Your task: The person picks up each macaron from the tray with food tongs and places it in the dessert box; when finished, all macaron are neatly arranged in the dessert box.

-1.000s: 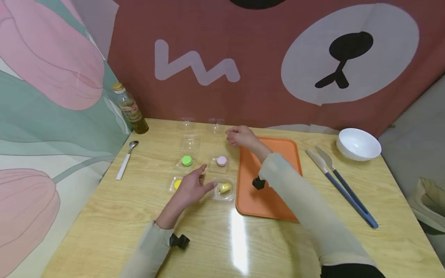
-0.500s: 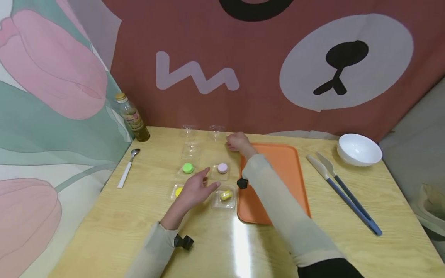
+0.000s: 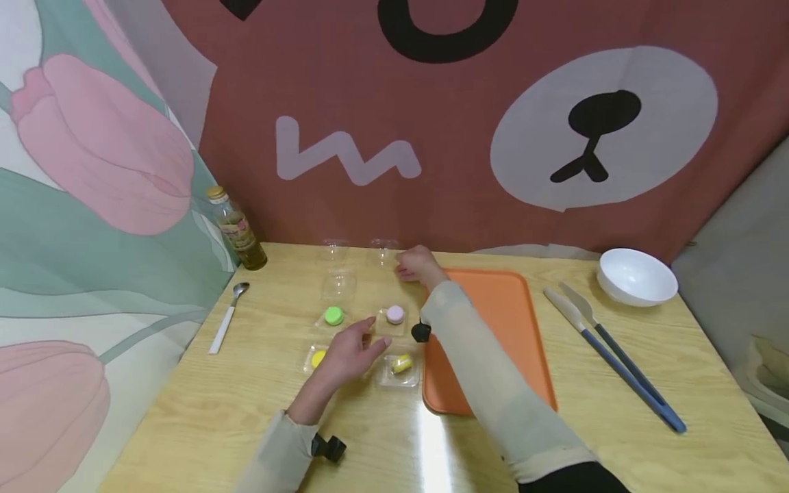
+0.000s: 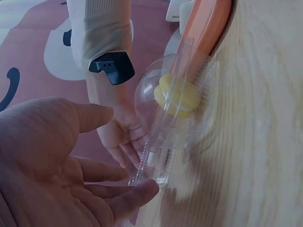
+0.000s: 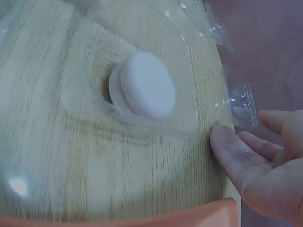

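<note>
My right hand [image 3: 420, 266] reaches to the back of the table with loosely bent fingers. In the right wrist view its thumb and fingertips are right at a clear plastic cover [image 5: 242, 105]. A pale pink macaron [image 5: 147, 86] sits on a clear tray there. My left hand [image 3: 350, 352] hovers with fingers spread and nothing in them, between a yellow macaron [image 3: 318, 359] partly hidden by it and another yellow macaron [image 3: 402, 363]. That second one lies under a clear domed cover [image 4: 154, 90] in the left wrist view. A green macaron [image 3: 333, 315] sits just beyond the left hand.
An orange tray [image 3: 493, 301] lies right of the macarons, under my right forearm. Two knives with dark handles [image 3: 635, 383] and a white bowl [image 3: 637, 277] are farther right. At left stand a bottle [image 3: 240, 236] and a spoon [image 3: 227, 322]. A patterned cloth wall [image 3: 345, 212] borders the back.
My right hand and forearm have shifted left, and the fingers have come closer to the clear cover at the back. The head view has tilted up. My left hand has hardly moved.
</note>
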Motion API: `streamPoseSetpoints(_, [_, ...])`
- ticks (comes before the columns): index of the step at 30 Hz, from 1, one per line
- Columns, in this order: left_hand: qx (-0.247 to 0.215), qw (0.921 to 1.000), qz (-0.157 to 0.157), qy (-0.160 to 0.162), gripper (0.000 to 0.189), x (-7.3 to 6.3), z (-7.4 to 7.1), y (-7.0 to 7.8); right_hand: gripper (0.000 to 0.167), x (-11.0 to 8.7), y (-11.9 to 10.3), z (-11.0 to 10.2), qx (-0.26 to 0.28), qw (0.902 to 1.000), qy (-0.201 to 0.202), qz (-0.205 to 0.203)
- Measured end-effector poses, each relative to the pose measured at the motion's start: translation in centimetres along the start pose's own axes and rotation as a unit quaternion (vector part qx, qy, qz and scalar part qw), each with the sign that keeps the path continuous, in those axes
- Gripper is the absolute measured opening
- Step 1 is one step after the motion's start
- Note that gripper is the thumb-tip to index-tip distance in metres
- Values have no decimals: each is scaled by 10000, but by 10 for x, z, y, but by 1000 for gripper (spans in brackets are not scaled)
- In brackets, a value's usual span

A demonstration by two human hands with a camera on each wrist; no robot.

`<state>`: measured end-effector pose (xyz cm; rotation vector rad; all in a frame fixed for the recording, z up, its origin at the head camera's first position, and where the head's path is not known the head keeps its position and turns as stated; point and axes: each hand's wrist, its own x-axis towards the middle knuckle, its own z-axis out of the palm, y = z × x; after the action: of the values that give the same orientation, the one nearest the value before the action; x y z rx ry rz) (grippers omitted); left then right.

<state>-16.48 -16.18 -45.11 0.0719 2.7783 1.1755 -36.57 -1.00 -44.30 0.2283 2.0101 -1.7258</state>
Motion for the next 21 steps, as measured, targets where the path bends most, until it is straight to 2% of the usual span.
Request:
streamPoseSetpoints(5, [26,9999,111,-11,64,1,2,-3,44,0,0,4,423,9991,79,59])
streamPoseSetpoints(7, [4,10000,32,-67,63,2,2,-4,43,2,1,6,512,9986,93,110])
streamPoseSetpoints(14, [94,9995,-16,-310,63,3,10,-8,38,10,13,7,341,9973,600,242])
streamPoseSetpoints(21, [112,9998,39,-166,60,3,2,-6,31,14,7,17,259,9975,651,116])
